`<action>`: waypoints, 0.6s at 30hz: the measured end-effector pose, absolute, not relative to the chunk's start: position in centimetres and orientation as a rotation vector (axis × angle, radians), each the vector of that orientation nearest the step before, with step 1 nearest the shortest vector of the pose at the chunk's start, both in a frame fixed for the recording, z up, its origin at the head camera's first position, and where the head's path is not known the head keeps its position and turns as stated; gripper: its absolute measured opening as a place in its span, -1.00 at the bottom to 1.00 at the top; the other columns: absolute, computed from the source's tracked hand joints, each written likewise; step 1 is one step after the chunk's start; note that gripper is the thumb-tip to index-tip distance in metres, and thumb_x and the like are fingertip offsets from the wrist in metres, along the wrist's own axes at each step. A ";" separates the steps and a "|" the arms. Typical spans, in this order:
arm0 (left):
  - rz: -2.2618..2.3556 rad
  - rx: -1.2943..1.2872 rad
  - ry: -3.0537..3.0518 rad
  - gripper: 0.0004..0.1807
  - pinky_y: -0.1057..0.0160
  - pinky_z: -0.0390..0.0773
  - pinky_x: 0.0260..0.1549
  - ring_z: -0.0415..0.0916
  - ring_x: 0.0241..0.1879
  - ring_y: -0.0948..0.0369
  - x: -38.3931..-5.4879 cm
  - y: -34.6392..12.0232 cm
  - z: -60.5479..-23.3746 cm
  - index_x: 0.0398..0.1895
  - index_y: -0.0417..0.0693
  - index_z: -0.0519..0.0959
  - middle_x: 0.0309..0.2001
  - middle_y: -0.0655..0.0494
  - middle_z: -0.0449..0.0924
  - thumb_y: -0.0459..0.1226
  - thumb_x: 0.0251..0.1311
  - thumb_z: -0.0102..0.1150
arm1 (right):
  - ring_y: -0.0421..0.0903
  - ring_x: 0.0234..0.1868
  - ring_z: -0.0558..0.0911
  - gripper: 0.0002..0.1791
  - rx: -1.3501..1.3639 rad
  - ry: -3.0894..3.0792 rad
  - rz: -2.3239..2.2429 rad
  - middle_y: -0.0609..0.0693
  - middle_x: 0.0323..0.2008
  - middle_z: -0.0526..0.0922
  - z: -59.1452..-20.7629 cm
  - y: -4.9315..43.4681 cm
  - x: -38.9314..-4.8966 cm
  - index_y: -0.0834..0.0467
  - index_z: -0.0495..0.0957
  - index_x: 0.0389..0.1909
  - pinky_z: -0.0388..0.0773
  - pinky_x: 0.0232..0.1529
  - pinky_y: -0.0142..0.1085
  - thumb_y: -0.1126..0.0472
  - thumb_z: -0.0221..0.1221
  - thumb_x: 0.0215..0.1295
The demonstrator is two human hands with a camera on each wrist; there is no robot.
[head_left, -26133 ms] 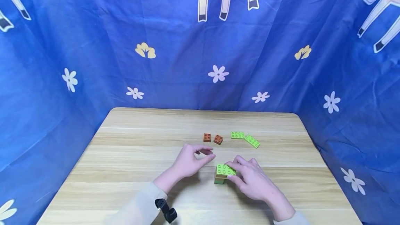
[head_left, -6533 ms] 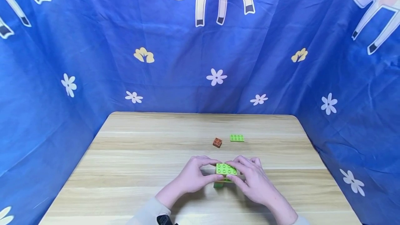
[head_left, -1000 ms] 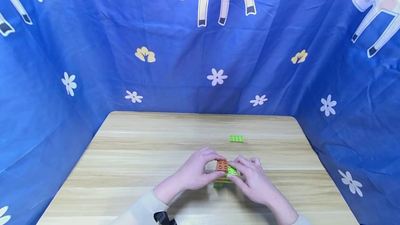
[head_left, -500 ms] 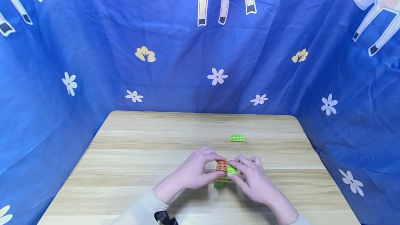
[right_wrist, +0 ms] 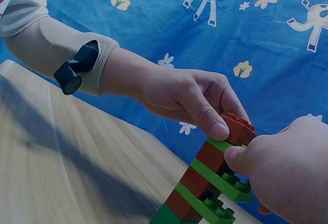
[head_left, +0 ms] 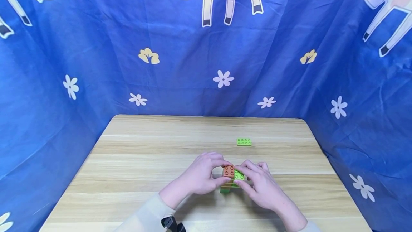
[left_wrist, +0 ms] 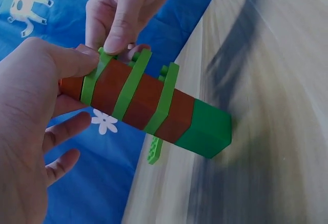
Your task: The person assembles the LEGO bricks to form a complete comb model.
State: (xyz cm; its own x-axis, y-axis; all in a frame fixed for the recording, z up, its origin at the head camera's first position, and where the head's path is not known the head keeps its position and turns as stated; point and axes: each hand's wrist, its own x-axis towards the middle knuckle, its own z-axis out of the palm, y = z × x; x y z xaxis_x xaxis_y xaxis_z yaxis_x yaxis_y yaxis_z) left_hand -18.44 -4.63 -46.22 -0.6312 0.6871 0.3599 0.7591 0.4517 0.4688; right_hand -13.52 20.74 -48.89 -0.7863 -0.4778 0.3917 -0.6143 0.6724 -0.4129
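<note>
A tower of toy building bricks (left_wrist: 146, 98) stands upright on the table, with a dark green brick (left_wrist: 207, 129) at its base. Above that, brown bricks alternate with light green plates that jut out to the right. My left hand (head_left: 199, 175) pinches the square brown brick (head_left: 229, 171) at the very top, on the left end of the upper plate. With thumb and fingers, my right hand (head_left: 262, 188) holds the jutting end of that light green plate (head_left: 239, 175). In the right wrist view the brown top brick (right_wrist: 239, 129) sits right at the plate, partly behind the fingers.
One loose light green plate (head_left: 244, 142) lies on the wooden table (head_left: 145, 160) behind the tower. A blue patterned cloth (head_left: 180, 81) hangs round the back and sides. A black device (right_wrist: 77, 67) is strapped on the left sleeve.
Since the oldest frame, both loose brown bricks and one loose green plate have left the table, and the tower has grown. Over the last second the hands hardly move; the brown brick stays on top.
</note>
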 end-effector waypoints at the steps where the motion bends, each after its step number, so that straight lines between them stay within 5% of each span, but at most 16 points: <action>1: -0.945 -1.289 -2.571 -0.59 0.24 0.52 -0.07 0.49 -0.13 0.42 -18.4 -4.6 -46.3 0.10 0.16 0.76 -0.22 0.50 0.59 -0.02 0.19 0.54 | -0.44 -0.34 0.37 -0.57 0.878 -2.637 0.786 -0.44 -0.06 0.51 -48.9 20.8 -13.5 -0.02 0.67 0.27 0.18 -0.01 -0.19 -0.08 0.28 0.50; 11: -1.270 -1.198 -2.452 -0.55 0.18 0.60 0.05 0.56 0.02 0.36 -18.3 -4.0 -47.4 0.07 0.07 0.76 -0.09 0.41 0.68 0.05 0.19 0.56 | -0.45 -0.35 0.34 -0.57 0.878 -2.626 0.774 -0.41 -0.07 0.52 -48.8 20.7 -13.5 0.03 0.68 0.24 0.19 -0.01 -0.18 -0.10 0.25 0.53; 18: -1.401 -1.174 -2.397 -0.61 0.18 0.60 0.01 0.57 -0.08 0.36 -18.3 -3.6 -48.2 -0.01 0.07 0.79 -0.16 0.44 0.66 0.01 0.17 0.59 | -0.47 -0.34 0.35 -0.57 0.877 -2.612 0.781 -0.43 -0.05 0.53 -49.0 20.7 -13.6 0.03 0.68 0.25 0.20 0.00 -0.18 -0.10 0.25 0.52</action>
